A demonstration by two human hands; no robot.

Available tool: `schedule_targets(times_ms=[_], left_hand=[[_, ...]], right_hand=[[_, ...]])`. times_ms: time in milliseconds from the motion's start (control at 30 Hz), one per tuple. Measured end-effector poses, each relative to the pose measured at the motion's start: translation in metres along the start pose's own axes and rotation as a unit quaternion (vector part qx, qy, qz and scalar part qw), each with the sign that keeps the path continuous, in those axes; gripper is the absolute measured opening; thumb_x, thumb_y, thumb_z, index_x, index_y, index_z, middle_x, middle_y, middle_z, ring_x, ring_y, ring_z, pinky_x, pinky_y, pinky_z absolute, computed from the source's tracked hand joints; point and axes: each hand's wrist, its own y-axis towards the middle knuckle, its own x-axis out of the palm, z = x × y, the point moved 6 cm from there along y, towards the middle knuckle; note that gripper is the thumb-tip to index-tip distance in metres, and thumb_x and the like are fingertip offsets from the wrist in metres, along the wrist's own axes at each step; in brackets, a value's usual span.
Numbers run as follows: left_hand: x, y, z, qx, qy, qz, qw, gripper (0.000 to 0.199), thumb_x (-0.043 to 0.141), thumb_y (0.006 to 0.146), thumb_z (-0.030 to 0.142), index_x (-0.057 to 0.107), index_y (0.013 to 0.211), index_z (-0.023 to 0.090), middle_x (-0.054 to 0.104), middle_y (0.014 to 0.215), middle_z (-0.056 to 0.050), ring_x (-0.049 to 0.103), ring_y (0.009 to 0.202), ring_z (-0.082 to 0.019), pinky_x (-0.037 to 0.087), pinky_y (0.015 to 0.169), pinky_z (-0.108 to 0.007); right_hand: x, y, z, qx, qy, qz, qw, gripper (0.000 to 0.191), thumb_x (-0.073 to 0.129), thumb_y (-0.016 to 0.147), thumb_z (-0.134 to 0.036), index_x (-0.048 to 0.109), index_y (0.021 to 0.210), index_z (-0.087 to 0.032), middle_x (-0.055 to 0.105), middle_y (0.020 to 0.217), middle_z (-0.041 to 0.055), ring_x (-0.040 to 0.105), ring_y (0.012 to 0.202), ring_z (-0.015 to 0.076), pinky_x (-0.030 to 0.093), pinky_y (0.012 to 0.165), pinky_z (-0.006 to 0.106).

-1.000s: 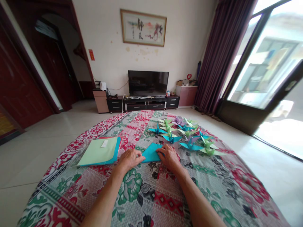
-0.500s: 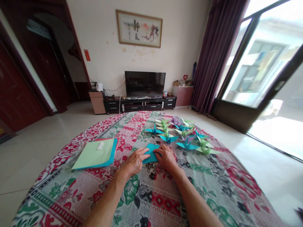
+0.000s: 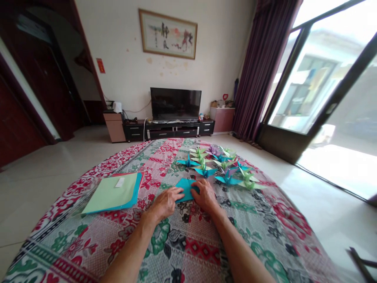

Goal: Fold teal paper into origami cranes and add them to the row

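Note:
A folded sheet of blue origami paper point(image 3: 184, 184) lies on the flowered tablecloth point(image 3: 194, 228) between my two hands. The fingers of my left hand point(image 3: 167, 203) press on its lower left edge and hold it down. At its right side, my right hand point(image 3: 205, 194) grips the paper with bent fingers and the thumb, covering that edge. Just beyond my hands stand several folded paper cranes in blue, green and purple, such as a blue crane point(image 3: 228, 178) and a green crane point(image 3: 250, 182).
Left of my hands lies a stack of coloured paper sheets point(image 3: 113, 192), light green on top, with a small white slip point(image 3: 119, 182) on it. Past the round table are a television point(image 3: 176, 104), a low black cabinet point(image 3: 165, 131) and a glass door point(image 3: 306, 90) at right.
The view has turned slightly to the right, so everything sits further left. My right-hand fingers have shifted a little on the blue paper; both hands stay on it.

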Motion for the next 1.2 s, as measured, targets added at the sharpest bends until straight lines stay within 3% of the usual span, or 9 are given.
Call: schedule_targets(times_ms=[167,367,633,800,900,1067,1200], left_hand=[[-0.002,0.000,0.001,-0.011,-0.014,0.001,1.000,0.057,0.039,0.067,0.002,0.060,0.117,0.020,0.052,0.131,-0.005,0.045,0.121,-0.020,0.030,0.108,-0.038],[0.002,-0.003,-0.002,-0.007,-0.012,-0.004,1.000,0.061,0.039,0.066,0.002,0.056,0.122,0.020,0.049,0.134,-0.006,0.042,0.124,-0.020,0.030,0.108,-0.040],[0.005,-0.003,-0.006,-0.013,-0.038,-0.010,0.999,0.060,0.039,0.066,0.002,0.058,0.120,0.019,0.046,0.136,-0.009,0.041,0.124,-0.021,0.027,0.107,-0.037],[0.002,-0.003,-0.005,-0.023,-0.047,0.002,0.999,0.060,0.040,0.065,0.000,0.059,0.119,0.020,0.048,0.134,-0.007,0.042,0.124,-0.021,0.028,0.107,-0.037],[0.000,-0.003,-0.003,-0.026,-0.050,0.013,0.998,0.059,0.039,0.065,-0.001,0.061,0.116,0.021,0.051,0.132,-0.003,0.043,0.124,-0.019,0.030,0.107,-0.036],[-0.002,-0.002,-0.002,0.003,-0.081,0.025,0.996,0.062,0.038,0.061,0.001,0.061,0.116,0.019,0.051,0.132,-0.004,0.044,0.123,-0.018,0.030,0.108,-0.036],[-0.009,-0.008,-0.013,-0.040,-0.127,0.041,0.990,0.057,0.038,0.062,0.002,0.065,0.110,0.019,0.057,0.126,-0.003,0.051,0.116,-0.016,0.035,0.105,-0.030]], right_hand=[[0.001,-0.004,-0.006,0.040,-0.053,-0.001,0.998,0.037,0.061,0.075,-0.047,0.061,0.101,-0.022,0.056,0.100,0.0080,0.051,0.095,0.0232,0.035,0.084,0.035],[-0.001,-0.012,-0.003,0.056,-0.090,0.026,0.994,0.040,0.059,0.075,-0.052,0.059,0.102,-0.022,0.055,0.104,0.0092,0.049,0.098,0.0255,0.032,0.084,0.038],[-0.008,-0.011,0.015,0.026,-0.040,0.001,0.999,0.030,0.064,0.075,-0.040,0.060,0.098,-0.021,0.055,0.101,0.0065,0.050,0.092,0.0215,0.034,0.080,0.032],[-0.013,-0.007,-0.019,-0.056,-0.046,0.006,0.997,0.026,0.055,0.078,-0.016,0.061,0.101,-0.026,0.055,0.106,0.0049,0.047,0.100,0.0217,0.031,0.084,0.033],[-0.006,-0.005,-0.037,-0.070,0.012,-0.005,0.997,0.030,0.043,0.083,-0.010,0.062,0.101,-0.024,0.057,0.098,0.0053,0.051,0.092,0.0177,0.036,0.080,0.027],[0.016,-0.006,-0.039,-0.061,0.076,-0.030,0.995,0.029,0.040,0.082,-0.007,0.061,0.097,-0.019,0.058,0.092,0.0050,0.055,0.086,0.0152,0.039,0.078,0.023],[0.019,-0.007,-0.034,-0.048,0.060,-0.030,0.997,0.023,0.043,0.081,-0.008,0.060,0.094,-0.018,0.057,0.090,0.0055,0.054,0.084,0.0155,0.039,0.076,0.024]])
